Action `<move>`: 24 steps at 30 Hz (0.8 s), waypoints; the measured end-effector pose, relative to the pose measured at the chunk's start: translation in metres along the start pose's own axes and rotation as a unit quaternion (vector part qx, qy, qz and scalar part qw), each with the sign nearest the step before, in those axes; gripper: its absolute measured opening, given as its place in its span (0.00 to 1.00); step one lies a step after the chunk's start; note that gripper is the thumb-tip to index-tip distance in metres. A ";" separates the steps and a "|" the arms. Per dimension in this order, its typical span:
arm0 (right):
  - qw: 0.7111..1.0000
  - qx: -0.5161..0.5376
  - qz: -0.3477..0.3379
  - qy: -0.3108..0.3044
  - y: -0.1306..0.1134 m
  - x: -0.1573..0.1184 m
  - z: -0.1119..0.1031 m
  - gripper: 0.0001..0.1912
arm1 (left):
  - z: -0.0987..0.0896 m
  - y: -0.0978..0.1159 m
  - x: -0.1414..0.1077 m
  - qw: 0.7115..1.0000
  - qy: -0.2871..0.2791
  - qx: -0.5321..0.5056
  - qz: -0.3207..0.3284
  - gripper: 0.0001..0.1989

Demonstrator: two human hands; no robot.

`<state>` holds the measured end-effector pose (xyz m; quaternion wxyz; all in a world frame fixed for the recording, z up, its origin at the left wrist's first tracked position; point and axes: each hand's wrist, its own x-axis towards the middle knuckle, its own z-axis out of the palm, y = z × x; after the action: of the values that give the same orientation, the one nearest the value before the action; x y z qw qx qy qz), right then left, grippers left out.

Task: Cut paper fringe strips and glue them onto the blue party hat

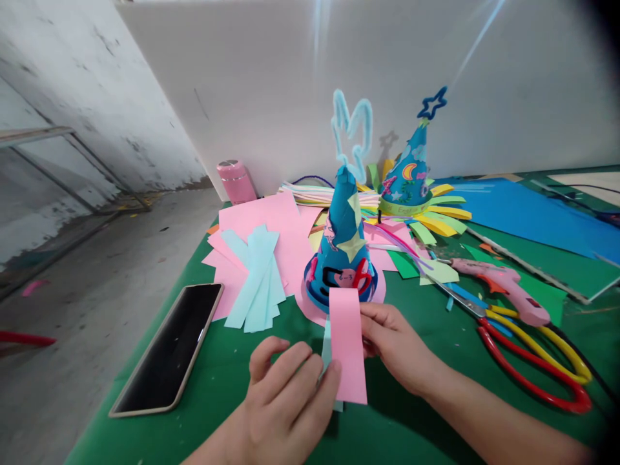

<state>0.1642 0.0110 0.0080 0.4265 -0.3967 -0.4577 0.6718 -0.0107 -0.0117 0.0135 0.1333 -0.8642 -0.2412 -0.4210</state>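
A pink paper strip (347, 349) stands upright in front of a blue cone hat (339, 219), with a light-blue paper strip (326, 342) partly showing behind it. My right hand (400, 345) pinches the pink strip at its upper right edge. At the lower left edge, my left hand (290, 394) is closed with its thumb against the pink strip and the light-blue one; some of its fingertips are hidden. The cone hat carries yellow stars, stickers and a light-blue pipe-cleaner shape (369, 126) on top. Behind my hands the hat rests on pink paper.
Light-blue strips (261, 278) lie on pink sheets (271, 213) at left, near a phone (169, 349) and a pink flask (236, 181). To the right are red-and-yellow scissors (533, 387), a pink glue gun (513, 287) and blue sheets (537, 213). A second cone hat (411, 165) stands behind.
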 end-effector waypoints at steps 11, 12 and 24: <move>0.996 0.084 -0.012 -0.004 0.002 -0.003 -0.001 0.14 | 0.001 -0.006 0.001 0.997 -0.078 0.011 0.023 0.11; 0.996 0.088 -0.013 -0.007 0.001 -0.003 -0.001 0.14 | 0.002 -0.007 0.001 0.997 -0.079 0.010 0.023 0.11; 0.993 -0.083 -0.086 0.020 -0.006 -0.006 0.005 0.06 | 0.007 -0.008 0.001 0.996 -0.091 -0.019 -0.008 0.11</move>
<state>0.1630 0.0051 0.0157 0.4568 -0.4033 -0.5358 0.5845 -0.0094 -0.0019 0.0097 0.0908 -0.8993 -0.2513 -0.3463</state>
